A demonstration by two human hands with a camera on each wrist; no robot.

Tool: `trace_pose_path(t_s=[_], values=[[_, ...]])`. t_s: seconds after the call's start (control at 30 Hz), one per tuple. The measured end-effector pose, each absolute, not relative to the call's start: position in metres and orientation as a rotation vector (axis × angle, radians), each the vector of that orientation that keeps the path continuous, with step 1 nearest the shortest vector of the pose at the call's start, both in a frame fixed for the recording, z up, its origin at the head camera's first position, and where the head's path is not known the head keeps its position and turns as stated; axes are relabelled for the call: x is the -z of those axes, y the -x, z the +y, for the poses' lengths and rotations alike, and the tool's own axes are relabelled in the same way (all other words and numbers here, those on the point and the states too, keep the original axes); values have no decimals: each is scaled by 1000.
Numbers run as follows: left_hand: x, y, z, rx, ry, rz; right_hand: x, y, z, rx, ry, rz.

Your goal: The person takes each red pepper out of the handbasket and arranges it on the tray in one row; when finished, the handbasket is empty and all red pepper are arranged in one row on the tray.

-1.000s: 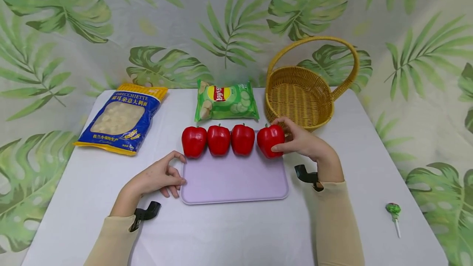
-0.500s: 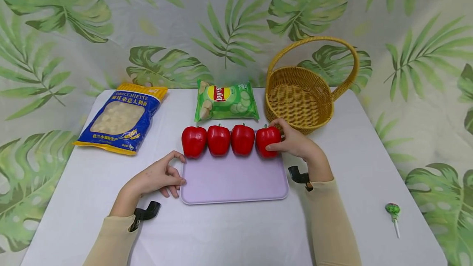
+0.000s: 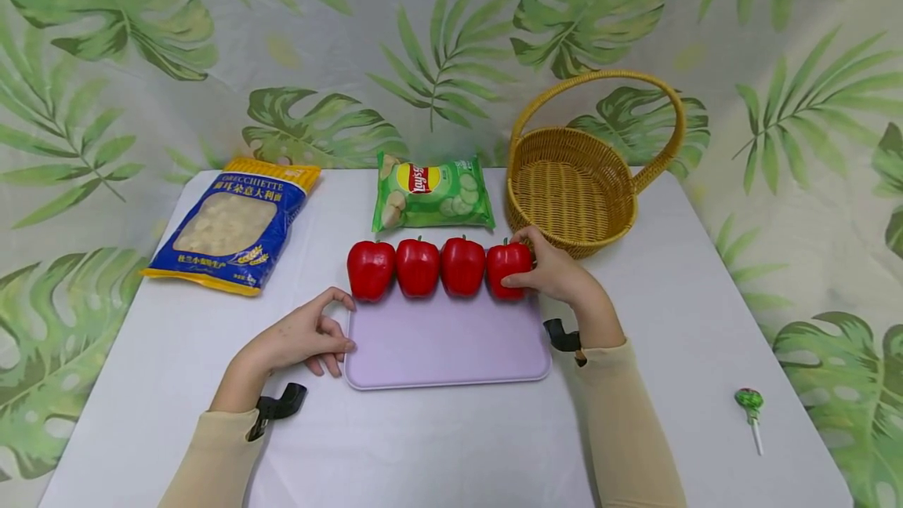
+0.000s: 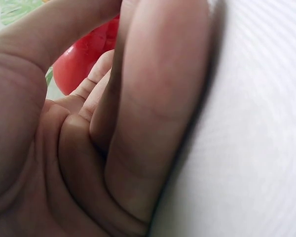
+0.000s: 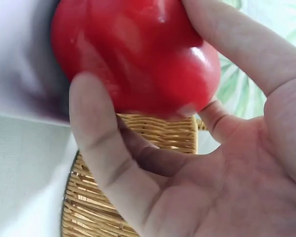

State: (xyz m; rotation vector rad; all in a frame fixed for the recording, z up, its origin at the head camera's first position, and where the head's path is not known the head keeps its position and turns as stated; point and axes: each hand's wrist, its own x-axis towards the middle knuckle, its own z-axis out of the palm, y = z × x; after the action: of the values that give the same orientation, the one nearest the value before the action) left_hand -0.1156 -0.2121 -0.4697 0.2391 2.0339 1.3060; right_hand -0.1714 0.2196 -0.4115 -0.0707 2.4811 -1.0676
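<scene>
In the head view, a lilac tray [image 3: 447, 343] lies mid-table, with three glossy red bell peppers [image 3: 418, 269] in a row along its far edge. At the row's right end is another red bell pepper [image 3: 508, 271]. My right hand [image 3: 557, 269] grips this one from the right, thumb in front and fingers behind; its lobed underside [image 5: 138, 59] shows in the right wrist view. My left hand [image 3: 299, 335] holds the tray's left edge, thumb and index finger at the rim. Its bent fingers fill the left wrist view and hide the tray there.
Behind my right hand stands a wicker basket [image 3: 522, 214] with a tall handle. A green chip bag [image 3: 433, 193] lies behind the peppers. Far left is a blue pasta bag [image 3: 233, 227]. A lollipop [image 3: 751, 406] lies near the table's right edge.
My right hand has slid the gripped bell pepper a little to the left, closer to the other peppers. My left hand and the tray have stayed in place.
</scene>
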Motion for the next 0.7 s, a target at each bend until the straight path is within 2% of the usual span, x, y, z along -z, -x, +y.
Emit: trace_pose_path(t_s=[0.7], values=[[466, 117, -208, -1289, -232, 2047, 407, 170, 227, 1015, 117, 2536]])
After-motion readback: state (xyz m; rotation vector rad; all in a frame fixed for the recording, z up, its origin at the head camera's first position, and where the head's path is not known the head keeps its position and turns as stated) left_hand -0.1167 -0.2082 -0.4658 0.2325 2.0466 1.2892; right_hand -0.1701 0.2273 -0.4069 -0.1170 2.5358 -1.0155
